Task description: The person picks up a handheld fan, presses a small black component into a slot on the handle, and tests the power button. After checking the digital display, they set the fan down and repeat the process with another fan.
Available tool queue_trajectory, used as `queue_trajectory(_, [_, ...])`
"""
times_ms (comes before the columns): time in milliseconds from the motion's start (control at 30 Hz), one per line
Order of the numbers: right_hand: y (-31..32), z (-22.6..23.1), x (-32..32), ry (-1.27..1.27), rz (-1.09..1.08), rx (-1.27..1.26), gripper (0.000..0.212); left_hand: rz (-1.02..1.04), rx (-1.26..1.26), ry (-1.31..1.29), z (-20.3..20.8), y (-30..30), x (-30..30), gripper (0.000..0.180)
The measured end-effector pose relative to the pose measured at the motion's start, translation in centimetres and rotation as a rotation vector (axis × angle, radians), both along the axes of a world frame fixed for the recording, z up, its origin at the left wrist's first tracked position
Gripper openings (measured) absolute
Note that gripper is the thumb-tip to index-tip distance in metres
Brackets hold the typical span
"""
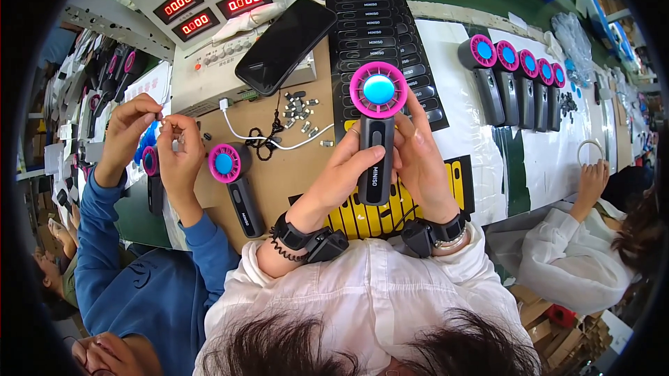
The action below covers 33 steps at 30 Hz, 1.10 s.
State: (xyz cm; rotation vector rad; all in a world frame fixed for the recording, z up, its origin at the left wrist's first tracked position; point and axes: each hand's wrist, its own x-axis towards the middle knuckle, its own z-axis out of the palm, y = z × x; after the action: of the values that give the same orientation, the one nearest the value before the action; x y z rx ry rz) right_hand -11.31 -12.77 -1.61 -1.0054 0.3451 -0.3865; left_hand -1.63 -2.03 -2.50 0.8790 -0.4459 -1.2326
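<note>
Upright in front of me is a handheld fan (pixel 378 88) with a pink ring, a blue centre and a dark grey handle. My left hand (pixel 343 170) grips the handle from the left, its thumb lying across the handle's front. From the right, my right hand (pixel 422 160) is closed around the handle's other side; some of its fingers are hidden behind it. Beneath my hands lies a sheet of yellow strips (pixel 348 219) on black backing. A black sheet of long labels (pixel 366 13) extends behind the fan. Another such fan (pixel 224 163) lies to the left on brown board.
Several matching fans (pixel 482 52) stand in a row at right. Back left are a meter box with red displays (pixel 209 0), a black phone (pixel 286 47), a white cable (pixel 240 137) and small metallic parts (pixel 300 112). Co-workers in blue sleeves (pixel 104 212) and white (pixel 564 257) sit beside me.
</note>
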Motion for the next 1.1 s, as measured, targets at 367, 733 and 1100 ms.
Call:
queue_trajectory(367, [-1.2, -0.2, -0.9, 0.110, -0.068, -0.268, 0.068, 0.184, 0.123, -0.734, 0.1, 1.1, 1.0, 0.053])
queue_trajectory(733, [-11.9, 1.1, -9.2, 0.532, -0.463, -1.174, 0.043, 0.149, 0.499, -1.171, 1.9, 5.0, 3.7, 0.054])
queue_trajectory(1100, [-14.9, -1.0, -5.9, 0.663, -0.365, -1.699, 0.052, 0.288, 0.505, -1.183, 0.3, 3.9, 2.6, 0.056])
